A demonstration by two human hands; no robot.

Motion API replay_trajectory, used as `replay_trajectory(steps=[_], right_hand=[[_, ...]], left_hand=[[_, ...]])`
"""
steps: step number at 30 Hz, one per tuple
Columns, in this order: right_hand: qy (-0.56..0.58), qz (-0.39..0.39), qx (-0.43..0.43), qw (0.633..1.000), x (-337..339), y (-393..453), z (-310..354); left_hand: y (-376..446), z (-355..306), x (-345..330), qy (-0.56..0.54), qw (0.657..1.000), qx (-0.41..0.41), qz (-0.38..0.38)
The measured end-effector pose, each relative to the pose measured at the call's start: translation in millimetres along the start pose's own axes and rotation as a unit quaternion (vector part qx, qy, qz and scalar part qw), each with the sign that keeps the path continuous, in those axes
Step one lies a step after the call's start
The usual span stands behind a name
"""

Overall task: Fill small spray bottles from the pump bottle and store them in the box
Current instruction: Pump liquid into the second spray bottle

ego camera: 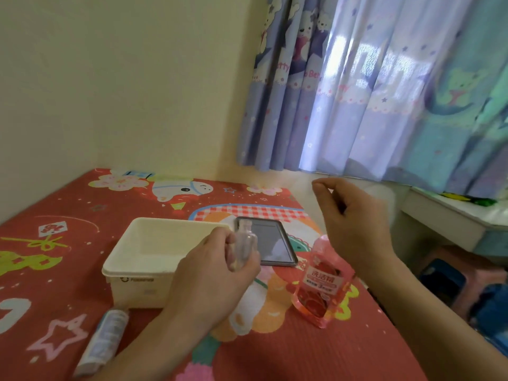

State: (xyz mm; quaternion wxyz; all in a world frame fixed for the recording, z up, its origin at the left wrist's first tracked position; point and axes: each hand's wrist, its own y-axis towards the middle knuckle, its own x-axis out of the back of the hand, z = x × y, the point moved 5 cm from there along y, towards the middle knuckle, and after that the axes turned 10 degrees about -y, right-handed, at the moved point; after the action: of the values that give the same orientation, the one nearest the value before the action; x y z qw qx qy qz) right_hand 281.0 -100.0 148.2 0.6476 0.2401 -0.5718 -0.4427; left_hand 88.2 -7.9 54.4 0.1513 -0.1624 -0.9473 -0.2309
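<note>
Small clear spray bottle (244,247) gripped in the left hand (209,273), fingers curled round it, neck up and uncapped as far as can be told. Looks empty, no liquid visible through the glass, though a bit blurry. Pink pump bottle (321,287) standing just right of that hand and right under the right wrist, mostly full by the look of it; pump head hidden behind the right hand (354,218). Right hand raised above it, thumb and forefinger pinched together near the tips. Maybe holding the little spray top, but too small to tell, so can't say for sure.

White box (143,259) just beyond and left of the left hand, inside looks bare from this angle. So nothing stored yet, probably. Another bottle (105,340) lying on its side near the left forearm, whitish, contents unclear. Phone (268,240) lying flat behind the left hand's fingers, on the red cartoon mat (55,243).

Early days, seemingly: filling not started on this one, capping and boxing all left to do.
</note>
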Motion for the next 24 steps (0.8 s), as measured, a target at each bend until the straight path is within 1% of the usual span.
replay_trajectory(steps=[2, 4, 9, 13, 15, 17, 19, 22, 24], right_hand=[[0.007, -0.017, -0.037, 0.999, 11.6, 5.0, -14.0], [0.008, -0.010, -0.075, 0.997, 17.7, 8.4, -26.7], [-0.019, 0.103, -0.149, 0.983, 13.4, 0.2, -59.1], [-0.036, 0.176, -0.143, 0.973, 5.4, -13.5, -73.5], [-0.045, 0.231, -0.142, 0.961, -0.5, -18.0, -79.2], [-0.056, 0.268, -0.143, 0.951, -6.1, -21.8, -84.2], [-0.067, 0.268, -0.143, 0.951, -8.2, -24.4, -87.4], [-0.077, 0.224, -0.133, 0.962, -5.8, -25.9, -86.8], [-0.077, 0.208, -0.120, 0.968, -2.9, -27.3, -81.9]], left_hand=[[4.1, -4.5, -11.2, -0.022, 1.000, -0.015, 0.015], [8.1, -7.0, -22.7, -0.038, 0.998, -0.029, 0.034], [14.8, -10.2, -55.5, -0.060, 0.993, -0.061, 0.085], [16.6, -11.8, -77.9, -0.054, 0.987, -0.074, 0.128], [18.2, -12.2, -85.9, -0.055, 0.986, -0.078, 0.139], [20.8, -13.6, -91.4, -0.061, 0.985, -0.079, 0.143], [23.1, -15.4, -96.3, -0.070, 0.983, -0.073, 0.152], [23.6, -14.2, -100.8, -0.091, 0.980, -0.064, 0.165], [22.7, -9.8, -102.0, -0.099, 0.979, -0.059, 0.168]])
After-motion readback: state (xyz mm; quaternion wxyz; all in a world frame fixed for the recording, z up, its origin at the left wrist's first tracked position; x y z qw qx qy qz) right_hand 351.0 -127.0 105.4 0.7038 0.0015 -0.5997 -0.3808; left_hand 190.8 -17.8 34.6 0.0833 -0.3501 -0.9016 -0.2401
